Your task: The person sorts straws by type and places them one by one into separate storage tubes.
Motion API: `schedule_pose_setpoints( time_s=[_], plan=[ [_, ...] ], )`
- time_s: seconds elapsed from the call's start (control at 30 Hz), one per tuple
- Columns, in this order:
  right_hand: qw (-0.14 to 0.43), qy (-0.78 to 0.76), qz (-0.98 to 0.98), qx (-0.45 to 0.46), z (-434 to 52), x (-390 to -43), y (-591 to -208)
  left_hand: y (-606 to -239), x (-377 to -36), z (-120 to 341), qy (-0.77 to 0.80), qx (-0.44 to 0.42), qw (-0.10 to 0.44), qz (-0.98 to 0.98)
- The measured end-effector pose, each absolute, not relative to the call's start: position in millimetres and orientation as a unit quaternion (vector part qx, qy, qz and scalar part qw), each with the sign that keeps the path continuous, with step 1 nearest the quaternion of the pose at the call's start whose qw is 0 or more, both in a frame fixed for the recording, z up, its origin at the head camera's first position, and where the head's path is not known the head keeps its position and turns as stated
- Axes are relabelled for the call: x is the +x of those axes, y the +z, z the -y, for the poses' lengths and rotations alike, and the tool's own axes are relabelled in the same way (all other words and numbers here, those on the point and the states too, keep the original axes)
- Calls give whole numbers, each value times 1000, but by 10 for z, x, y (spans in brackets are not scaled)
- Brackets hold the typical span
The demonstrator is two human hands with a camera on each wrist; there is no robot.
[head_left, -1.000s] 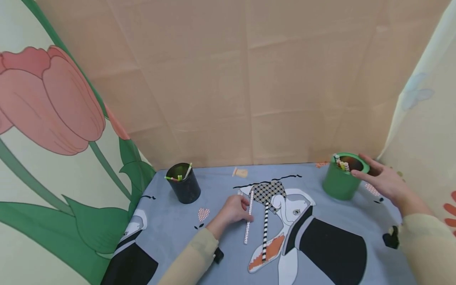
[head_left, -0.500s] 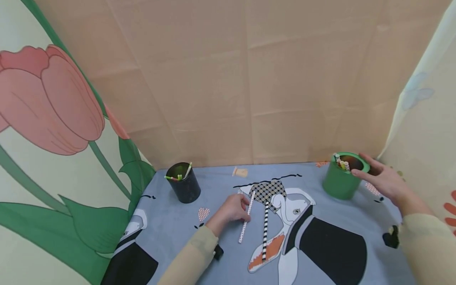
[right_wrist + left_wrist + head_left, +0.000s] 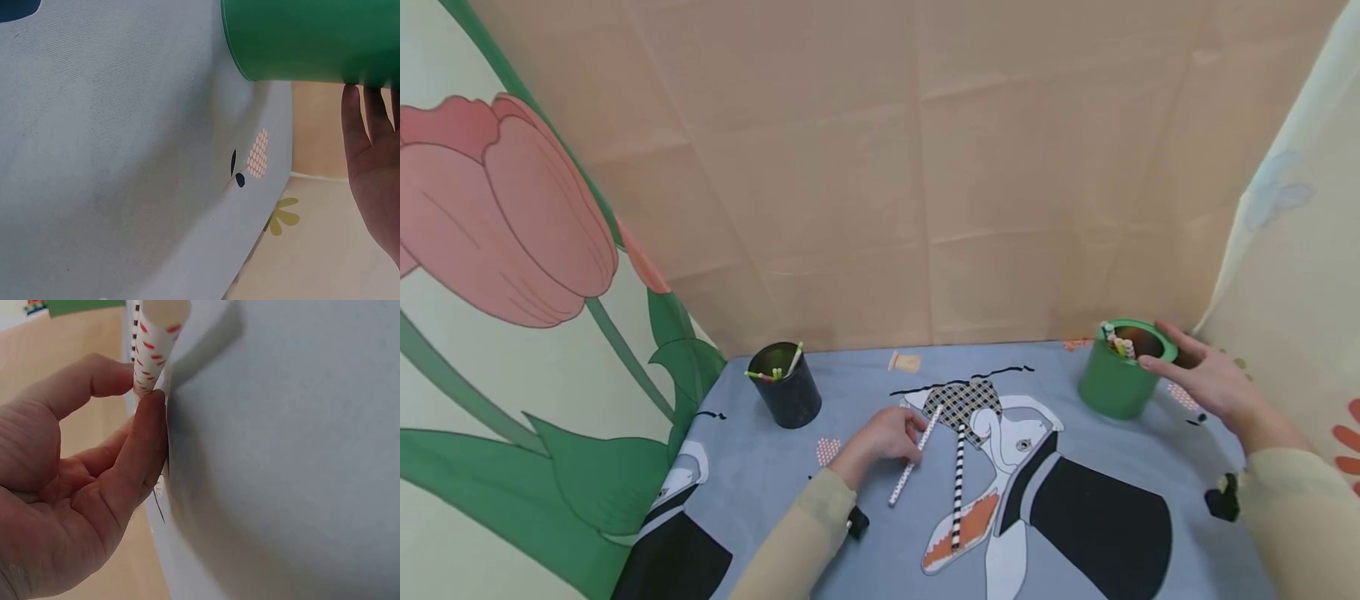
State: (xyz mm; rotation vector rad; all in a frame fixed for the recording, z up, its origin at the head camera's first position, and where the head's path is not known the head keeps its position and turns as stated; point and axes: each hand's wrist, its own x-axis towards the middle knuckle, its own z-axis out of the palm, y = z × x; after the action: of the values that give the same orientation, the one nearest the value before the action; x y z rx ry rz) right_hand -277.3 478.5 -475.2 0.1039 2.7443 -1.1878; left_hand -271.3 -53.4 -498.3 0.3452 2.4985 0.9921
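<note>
My left hand (image 3: pixel 887 437) pinches a white paper straw (image 3: pixel 904 483) with red marks between thumb and fingers, close over the blue cloth. In the left wrist view, the straw's hollow end (image 3: pixel 153 337) points toward the camera. To its right a black-and-white striped straw (image 3: pixel 958 487) lies on the cloth. At the back right, my right hand (image 3: pixel 1213 382) holds the green cup (image 3: pixel 1108 390) by its side, thumb at the near rim and fingers at the far side. Several short patterned straws (image 3: pixel 1122 344) lean inside that cup.
A black cup (image 3: pixel 795 407) with a few light green straws stands at the back left. The blue cloth (image 3: pixel 857 567) carries printed rabbits and hearts. A tan sheet (image 3: pixel 925 208) hangs behind, with patterned cloth walls at left and right.
The left hand has shifted slightly left, and the pinched straw has turned: its near end swung left and its far end right. The right hand and green cup stayed put.
</note>
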Motion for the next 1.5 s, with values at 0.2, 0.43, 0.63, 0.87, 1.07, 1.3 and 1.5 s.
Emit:
schedule_pose_setpoints(
  time_s=[0.2, 0.43, 0.63, 0.87, 1.07, 1.3, 1.5],
  plan=[
    [73, -396, -915, 32, -4764, -2757, -4742, -4983, -2765, 605, 353, 117, 242, -896],
    [69, -393, -916, 37, -4782, -2765, -4759, -4976, -2834, 649, 369, 97, 269, -884],
    [66, -392, -917, 38, -4780, -2772, -4766, -4986, -2853, 646, 375, 93, 275, -880],
    [64, -392, -917, 35, -4770, -2749, -4748, -4978, -2857, 636, 377, 109, 279, -876],
    [69, -395, -915, 35, -4771, -2753, -4743, -4929, -2868, 625, 395, 115, 289, -864],
    [66, -401, -913, 36, -4786, -2771, -4775, -4831, -2917, 575, 440, 115, 283, -844],
    [71, -398, -914, 41, -4796, -2781, -4784, -4779, -2947, 483, 505, 110, 244, -821]
  ],
)
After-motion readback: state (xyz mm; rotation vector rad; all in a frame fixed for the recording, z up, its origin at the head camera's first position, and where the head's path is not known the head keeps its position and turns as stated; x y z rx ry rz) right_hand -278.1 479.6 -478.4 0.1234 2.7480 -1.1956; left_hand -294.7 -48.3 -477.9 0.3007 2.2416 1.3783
